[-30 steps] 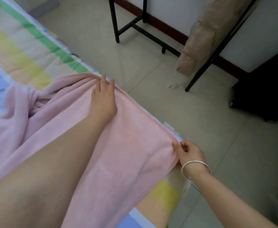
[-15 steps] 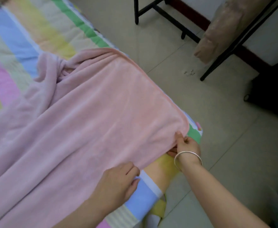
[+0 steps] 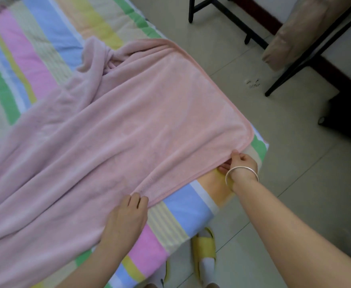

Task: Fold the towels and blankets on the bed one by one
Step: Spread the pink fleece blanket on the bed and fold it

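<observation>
Pinches near hem of pink blanket [image 3: 139,121] with left grip [image 3: 126,217], its corner edge with right grip [image 3: 243,163]. Looks soft, light, floppy; best held at hem corners.

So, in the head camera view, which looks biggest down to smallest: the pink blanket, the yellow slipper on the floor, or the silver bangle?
1. pink blanket, by far
2. yellow slipper, its top tucked under the bed
3. silver bangle, smallest even though it is nearer the camera
</observation>
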Available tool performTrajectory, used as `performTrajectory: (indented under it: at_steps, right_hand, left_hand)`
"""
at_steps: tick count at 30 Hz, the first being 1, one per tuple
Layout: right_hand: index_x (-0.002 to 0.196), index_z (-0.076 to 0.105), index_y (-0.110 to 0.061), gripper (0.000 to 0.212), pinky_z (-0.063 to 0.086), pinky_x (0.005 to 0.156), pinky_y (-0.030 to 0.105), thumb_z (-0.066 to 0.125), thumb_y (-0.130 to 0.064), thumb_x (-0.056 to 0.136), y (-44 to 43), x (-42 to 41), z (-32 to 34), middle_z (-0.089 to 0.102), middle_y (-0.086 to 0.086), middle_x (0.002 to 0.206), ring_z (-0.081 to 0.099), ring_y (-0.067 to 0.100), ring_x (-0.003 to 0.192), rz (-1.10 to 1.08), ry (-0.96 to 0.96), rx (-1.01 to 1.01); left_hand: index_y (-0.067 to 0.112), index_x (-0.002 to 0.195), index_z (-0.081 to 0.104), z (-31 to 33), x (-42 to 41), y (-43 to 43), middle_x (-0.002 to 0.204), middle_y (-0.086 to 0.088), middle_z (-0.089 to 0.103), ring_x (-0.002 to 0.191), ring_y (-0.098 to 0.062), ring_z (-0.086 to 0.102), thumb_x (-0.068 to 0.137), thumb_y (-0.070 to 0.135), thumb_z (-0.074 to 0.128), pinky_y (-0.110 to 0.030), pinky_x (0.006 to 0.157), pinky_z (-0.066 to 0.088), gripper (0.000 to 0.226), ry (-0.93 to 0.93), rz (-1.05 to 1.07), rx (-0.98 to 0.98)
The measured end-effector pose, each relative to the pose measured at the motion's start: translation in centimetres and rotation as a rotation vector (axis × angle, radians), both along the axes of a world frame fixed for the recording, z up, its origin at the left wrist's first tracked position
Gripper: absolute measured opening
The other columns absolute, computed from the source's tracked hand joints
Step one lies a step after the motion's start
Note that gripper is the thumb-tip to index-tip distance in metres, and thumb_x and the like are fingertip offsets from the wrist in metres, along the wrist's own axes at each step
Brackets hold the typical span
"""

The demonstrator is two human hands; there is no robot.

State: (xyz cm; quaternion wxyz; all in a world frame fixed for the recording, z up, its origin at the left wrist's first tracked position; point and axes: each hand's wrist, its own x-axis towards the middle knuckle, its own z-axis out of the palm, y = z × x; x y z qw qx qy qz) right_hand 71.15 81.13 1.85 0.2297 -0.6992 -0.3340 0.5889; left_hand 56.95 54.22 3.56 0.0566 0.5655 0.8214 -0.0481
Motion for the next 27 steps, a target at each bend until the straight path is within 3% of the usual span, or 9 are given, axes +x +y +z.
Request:
performTrajectory:
  at_steps: [2, 4, 7, 9, 14, 20, 22, 24, 27]
  right_hand:
    - [0.080, 0.051, -0.016, 0.020, 0.055, 0.053, 0.033, 0.053, -0.026, 0.097, 0.7, 0.0, -0.3, 0.064, 0.012, 0.075, 0.064, 0.023, 0.054, -0.034, -0.019, 0.041]
    - [0.076, 0.051, -0.018, 0.024, 0.057, 0.058, 0.038, 0.053, -0.032, 0.095, 1.3, 0.0, -1.0, 0.065, 0.011, 0.071, 0.065, 0.028, 0.055, -0.029, -0.053, 0.075]
    - [0.070, 0.052, -0.020, 0.032, 0.058, 0.073, 0.047, 0.050, -0.045, 0.090, 2.5, -0.1, -1.4, 0.067, 0.010, 0.080, 0.067, 0.033, 0.072, 0.048, -0.104, 0.100]
    - [0.069, 0.051, -0.020, 0.032, 0.055, 0.082, 0.047, 0.049, -0.038, 0.095, 3.0, 0.6, -1.0, 0.062, 0.010, 0.086, 0.064, 0.031, 0.081, 0.112, -0.098, 0.103]
    - [0.062, 0.047, -0.017, 0.036, 0.051, 0.088, 0.049, 0.049, -0.042, 0.088, 4.3, 4.6, -1.3, 0.064, 0.018, 0.087, 0.062, 0.037, 0.086, 0.189, -0.291, 0.190]
    - [0.070, 0.055, -0.018, 0.018, 0.057, 0.079, 0.050, 0.056, -0.028, 0.086, 4.3, 11.1, -2.5, 0.068, 0.014, 0.077, 0.068, 0.035, 0.078, 0.273, -0.227, 0.039]
    - [0.079, 0.056, -0.014, 0.013, 0.058, 0.063, 0.036, 0.056, -0.018, 0.091, 4.3, 11.4, -1.7, 0.068, 0.016, 0.082, 0.066, 0.030, 0.069, 0.290, -0.182, 0.017]
    - [0.089, 0.056, -0.015, 0.003, 0.056, 0.068, 0.033, 0.057, -0.012, 0.089, 4.6, 10.8, -0.6, 0.069, 0.015, 0.093, 0.065, 0.029, 0.075, 0.348, -0.257, 0.109]
    - [0.106, 0.059, -0.015, 0.021, 0.046, 0.094, 0.042, 0.060, -0.014, 0.085, 4.3, 8.9, 1.2, 0.063, 0.010, 0.113, 0.059, 0.033, 0.105, 0.566, -0.453, 0.492]
  left_hand:
    - [0.017, 0.078, 0.045, -0.6, 0.5, -0.6, 0.072, -0.005, 0.044, 0.061, -0.027, 0.051, 0.069, 0.009, 0.054, -0.034, 0.040, 0.040, 0.016, 0.038, 0.013, 0.002]
    - [0.015, 0.077, 0.047, -0.7, 0.8, -0.7, 0.066, -0.006, 0.046, 0.055, -0.028, 0.053, 0.071, 0.009, 0.047, -0.033, 0.037, 0.039, 0.008, 0.060, 0.071, 0.016]
    - [0.014, 0.074, 0.049, -1.2, 0.9, -0.9, 0.053, -0.004, 0.050, 0.041, -0.028, 0.055, 0.075, 0.024, 0.040, -0.028, 0.032, 0.035, 0.013, -0.040, 0.130, 0.032]
    - [0.017, 0.075, 0.042, -1.3, 2.3, -1.5, 0.049, -0.004, 0.051, 0.036, -0.029, 0.053, 0.074, 0.034, 0.041, -0.027, 0.031, 0.033, 0.017, -0.103, 0.132, 0.056]
    - [0.020, 0.075, 0.036, -1.8, 7.8, -2.9, 0.049, -0.005, 0.050, 0.037, -0.030, 0.053, 0.082, 0.045, 0.043, -0.027, 0.031, 0.032, 0.027, -0.146, 0.154, 0.087]
    - [0.022, 0.081, 0.037, -1.9, 11.3, -3.6, 0.052, -0.001, 0.050, 0.038, -0.023, 0.054, 0.090, 0.047, 0.039, -0.027, 0.030, 0.034, 0.027, -0.117, 0.115, 0.124]
    - [0.024, 0.080, 0.036, -1.7, 11.3, -3.8, 0.054, 0.002, 0.052, 0.041, -0.023, 0.056, 0.084, 0.050, 0.042, -0.026, 0.032, 0.035, 0.027, -0.133, 0.123, 0.081]
    - [0.025, 0.075, 0.037, -0.7, 11.2, -3.4, 0.055, 0.001, 0.054, 0.044, -0.024, 0.058, 0.087, 0.052, 0.040, -0.027, 0.035, 0.036, 0.030, -0.144, 0.203, 0.032]
    - [0.022, 0.073, 0.044, 1.1, 10.4, -2.0, 0.059, -0.002, 0.057, 0.050, -0.030, 0.059, 0.090, 0.045, 0.033, -0.031, 0.040, 0.042, 0.030, -0.165, 0.448, 0.122]
